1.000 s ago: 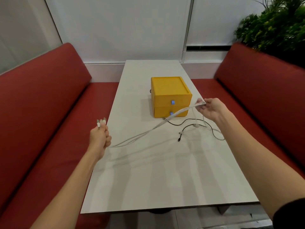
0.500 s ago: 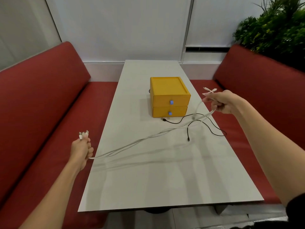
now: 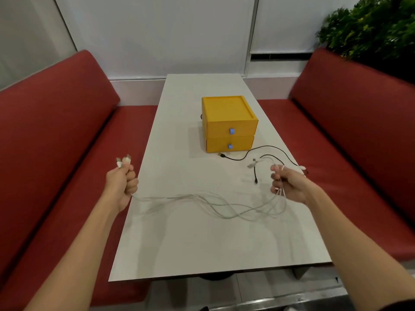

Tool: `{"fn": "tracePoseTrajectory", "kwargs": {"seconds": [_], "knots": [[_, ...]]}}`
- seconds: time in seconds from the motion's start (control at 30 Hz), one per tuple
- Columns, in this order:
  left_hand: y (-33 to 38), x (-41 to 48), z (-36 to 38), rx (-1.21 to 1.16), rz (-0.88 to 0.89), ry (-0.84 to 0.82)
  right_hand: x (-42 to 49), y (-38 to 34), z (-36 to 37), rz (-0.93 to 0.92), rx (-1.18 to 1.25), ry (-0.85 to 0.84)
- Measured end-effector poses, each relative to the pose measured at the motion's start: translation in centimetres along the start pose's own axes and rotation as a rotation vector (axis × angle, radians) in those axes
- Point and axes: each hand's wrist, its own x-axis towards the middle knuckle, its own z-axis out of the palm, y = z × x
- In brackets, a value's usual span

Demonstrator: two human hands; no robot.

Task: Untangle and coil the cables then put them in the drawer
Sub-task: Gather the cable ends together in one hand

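While the left hand (image 3: 121, 185) clenches the white cables (image 3: 213, 204) by their plugs just off the table's (image 3: 202, 248) left edge, the right hand (image 3: 289, 186) grips their other ends near the right edge. Bare tabletop lies nearer. The black cable (image 3: 233, 158) lies before the closed yellow drawers (image 3: 229, 122). Taut half a second ago, the white cables now sag onto the table.

Two arms. L hand (image 3: 121, 182) & R hand (image 3: 289, 185): forearms bare from wrist up. R arm: edge of dark, blackish sleeve (image 3: 404, 306) at upper arm, below near-right corner of tabletop (image 3: 202, 243). L arm bare to frame edge.
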Motion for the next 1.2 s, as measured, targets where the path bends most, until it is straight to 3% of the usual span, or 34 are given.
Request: {"fn": "tracePoseTrajectory", "kwargs": {"seconds": [0.1, 0.27, 0.37, 0.5, 0.73, 0.83, 1.03, 1.2], "knots": [[2.8, -0.8, 1.8, -0.044, 0.017, -0.105, -0.2, 2.5, -1.1, 0.083, -0.067, 0.071], [6.3, -1.7, 3.6, -0.051, 0.043, -0.245, 0.1, 4.6, -1.8, 0.133, -0.742, 0.347], [6.9, -2.2, 4.6, 0.024, 0.063, -0.288, -0.8, 3.9, -1.2, 0.167, -1.097, 0.335], [6.7, -2.5, 5.7, 0.104, 0.061, -0.315, -1.5, 2.7, -0.5, 0.193, -1.349, 0.313], [5.8, -1.5, 6.9, 0.083, -0.016, -0.387, -0.7, -0.4, -0.4, 0.137, -1.443, 0.284], [5.3, -0.9, 7.4, 0.021, -0.07, -0.422, 0.1, -2.2, 1.2, -0.018, -1.501, 0.24], [4.0, -0.1, 9.7, 0.094, -0.006, -0.341, 7.6, -3.6, 5.6, -0.401, -1.576, 0.039], [2.1, 0.5, 10.6, 0.229, 0.06, -0.302, 13.6, -1.7, 8.6, -0.391, -1.61, -0.055]]}}
